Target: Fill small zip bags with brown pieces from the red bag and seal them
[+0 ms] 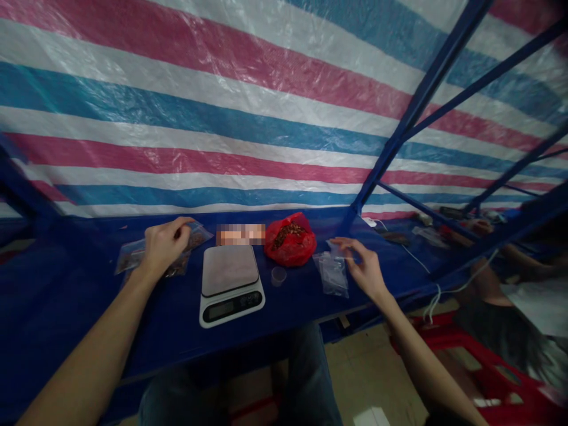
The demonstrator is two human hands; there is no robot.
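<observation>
Fingers (344,244) touching clear bags (333,273); scale (229,283) left.

Dim below, bright backlit tarp, warped edges.

Pixelated patch (240,234) behind the scale (231,284); neighbouring person (523,307) cut off at right edge.
</observation>
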